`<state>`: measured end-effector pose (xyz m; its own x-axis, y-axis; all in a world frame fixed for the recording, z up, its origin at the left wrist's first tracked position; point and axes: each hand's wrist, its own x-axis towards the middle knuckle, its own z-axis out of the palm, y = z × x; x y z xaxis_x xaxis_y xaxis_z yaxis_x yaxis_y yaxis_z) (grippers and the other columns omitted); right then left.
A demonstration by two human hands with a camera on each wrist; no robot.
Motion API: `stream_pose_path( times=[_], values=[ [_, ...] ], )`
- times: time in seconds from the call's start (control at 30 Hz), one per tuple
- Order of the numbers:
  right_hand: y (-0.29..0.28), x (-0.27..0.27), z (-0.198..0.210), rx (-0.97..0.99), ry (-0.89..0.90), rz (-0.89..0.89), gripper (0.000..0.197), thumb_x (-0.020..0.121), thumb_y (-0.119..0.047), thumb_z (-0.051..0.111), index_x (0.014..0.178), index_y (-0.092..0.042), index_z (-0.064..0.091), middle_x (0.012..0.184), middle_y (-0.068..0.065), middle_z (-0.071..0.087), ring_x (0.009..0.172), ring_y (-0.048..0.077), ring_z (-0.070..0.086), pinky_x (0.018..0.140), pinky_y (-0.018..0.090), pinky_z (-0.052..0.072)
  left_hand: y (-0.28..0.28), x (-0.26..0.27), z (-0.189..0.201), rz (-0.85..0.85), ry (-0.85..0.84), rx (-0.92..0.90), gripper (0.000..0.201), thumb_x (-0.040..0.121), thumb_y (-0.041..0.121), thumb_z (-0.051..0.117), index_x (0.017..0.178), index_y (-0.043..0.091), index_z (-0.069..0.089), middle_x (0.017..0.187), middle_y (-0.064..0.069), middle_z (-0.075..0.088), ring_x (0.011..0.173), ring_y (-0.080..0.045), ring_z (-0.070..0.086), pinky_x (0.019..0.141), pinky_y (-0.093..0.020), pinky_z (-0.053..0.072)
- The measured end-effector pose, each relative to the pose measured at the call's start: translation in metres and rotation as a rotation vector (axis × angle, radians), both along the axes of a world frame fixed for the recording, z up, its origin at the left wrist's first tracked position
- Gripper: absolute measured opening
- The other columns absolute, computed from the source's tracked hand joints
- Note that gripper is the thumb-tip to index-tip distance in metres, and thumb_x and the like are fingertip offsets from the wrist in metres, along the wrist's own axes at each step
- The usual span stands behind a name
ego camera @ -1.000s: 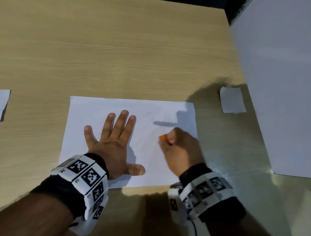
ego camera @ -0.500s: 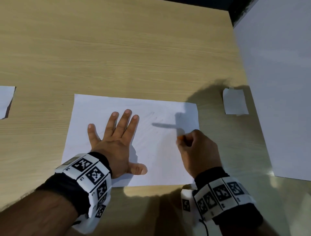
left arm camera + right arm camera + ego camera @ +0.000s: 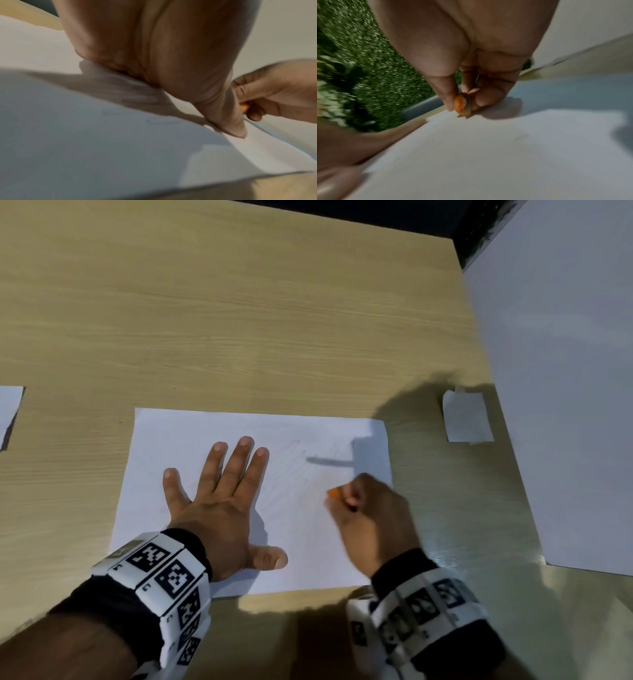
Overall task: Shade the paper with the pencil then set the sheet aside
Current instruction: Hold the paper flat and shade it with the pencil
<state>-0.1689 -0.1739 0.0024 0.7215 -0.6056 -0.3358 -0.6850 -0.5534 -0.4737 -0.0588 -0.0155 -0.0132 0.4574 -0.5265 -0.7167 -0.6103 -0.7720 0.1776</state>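
Observation:
A white sheet of paper (image 3: 191, 440) lies flat on the wooden table (image 3: 239, 320), with faint grey shading on its right half. My left hand (image 3: 219, 494) lies flat on the sheet's left half, fingers straight and spread, pressing it down. My right hand (image 3: 370, 508) sits over the sheet's right side and pinches a short orange pencil (image 3: 334, 493). In the right wrist view the orange pencil (image 3: 462, 104) is held between thumb and fingers with its tip on the paper (image 3: 488, 155). From the left wrist view, my left palm (image 3: 154, 47) rests on the sheet (image 3: 85, 135).
A small white paper slip (image 3: 467, 417) lies on the table to the right of the sheet. A large white board (image 3: 561, 371) stands along the right side. Another white sheet's corner (image 3: 8, 409) shows at the left edge. Bare wood stretches behind the sheet.
My right hand with the pencil went right across the sheet, then came back left. The left hand stayed flat on the paper.

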Motion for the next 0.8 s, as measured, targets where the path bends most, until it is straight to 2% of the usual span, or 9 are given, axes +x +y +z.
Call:
stream_pose_path(
  times=[0.07,0.13,0.27,0.33,0.37,0.5,0.6,0.67,0.8],
  values=[
    [0.026,0.013,-0.006,0.107,0.003,0.076,0.017,0.088,-0.034,0.059,0.078,-0.024,0.05,0.094,-0.002,0.064,0.087,0.018,0.061,0.077,0.024,0.047,0.0,-0.001,0.0,-0.004,-0.009,0.014,0.135,0.054,0.091,0.048,0.125,0.034,-0.052,0.132,0.013,-0.06,0.13,-0.018,-0.048,0.104,-0.069,-0.013],
    [0.029,0.014,-0.009,0.091,0.031,0.093,0.016,0.09,-0.034,0.056,0.081,-0.022,0.051,0.096,0.0,0.062,0.088,0.02,0.06,0.078,0.029,0.05,0.0,0.0,0.0,-0.005,-0.011,0.017,0.135,0.054,0.091,0.048,0.125,0.035,-0.052,0.132,0.013,-0.06,0.13,-0.018,-0.048,0.104,-0.069,-0.013],
    [-0.018,-0.008,-0.004,-0.096,0.061,-0.058,0.021,0.089,-0.038,0.056,0.082,-0.018,0.059,0.085,-0.001,0.066,0.072,0.015,0.057,0.06,0.022,0.038,0.001,0.0,0.001,-0.004,0.007,0.002,0.135,0.052,0.093,0.046,0.124,0.036,-0.052,0.131,0.014,-0.061,0.129,-0.018,-0.048,0.104,-0.069,-0.014],
    [-0.022,-0.015,-0.002,-0.131,0.013,-0.074,0.02,0.09,-0.038,0.058,0.083,-0.019,0.061,0.078,-0.005,0.063,0.067,0.008,0.059,0.052,0.013,0.034,0.002,0.0,0.001,-0.005,0.007,0.0,0.134,0.052,0.093,0.045,0.124,0.036,-0.052,0.131,0.014,-0.061,0.129,-0.018,-0.048,0.104,-0.069,-0.014],
    [-0.016,-0.016,-0.002,-0.12,-0.014,-0.027,0.019,0.089,-0.036,0.059,0.082,-0.019,0.061,0.078,-0.006,0.063,0.065,0.007,0.058,0.052,0.01,0.035,0.002,0.0,0.001,-0.005,0.007,0.001,0.134,0.052,0.093,0.045,0.124,0.036,-0.053,0.131,0.014,-0.061,0.129,-0.018,-0.048,0.104,-0.069,-0.014],
    [0.019,-0.025,-0.012,0.019,-0.04,0.101,0.015,0.085,-0.032,0.064,0.078,-0.019,0.059,0.085,-0.006,0.066,0.076,0.011,0.062,0.067,0.025,0.052,0.0,0.001,0.001,-0.002,0.015,0.0,0.134,0.053,0.092,0.047,0.123,0.036,-0.053,0.13,0.014,-0.061,0.127,-0.017,-0.05,0.104,-0.069,-0.015],
    [-0.012,-0.029,-0.006,-0.077,0.039,0.01,0.019,0.088,-0.036,0.061,0.075,-0.023,0.055,0.075,-0.009,0.062,0.063,0.003,0.056,0.055,0.014,0.041,0.001,0.001,0.001,-0.005,0.016,-0.001,0.134,0.053,0.092,0.046,0.124,0.036,-0.052,0.13,0.015,-0.061,0.127,-0.017,-0.05,0.104,-0.069,-0.015],
    [-0.035,-0.032,0.002,-0.109,0.082,-0.065,0.018,0.09,-0.037,0.058,0.082,-0.021,0.059,0.078,-0.008,0.065,0.064,0.002,0.057,0.055,0.011,0.039,0.001,0.0,0.002,-0.003,0.015,-0.003,0.134,0.053,0.092,0.046,0.124,0.036,-0.053,0.13,0.015,-0.061,0.128,-0.017,-0.05,0.104,-0.069,-0.014],
    [-0.014,-0.01,0.005,-0.035,0.037,0.002,0.02,0.086,-0.038,0.061,0.084,-0.018,0.063,0.087,-0.003,0.07,0.079,0.014,0.065,0.071,0.026,0.053,0.0,0.0,0.002,-0.008,0.014,0.007,0.134,0.053,0.093,0.045,0.123,0.035,-0.053,0.13,0.014,-0.062,0.128,-0.018,-0.05,0.103,-0.069,-0.015]
  ],
)
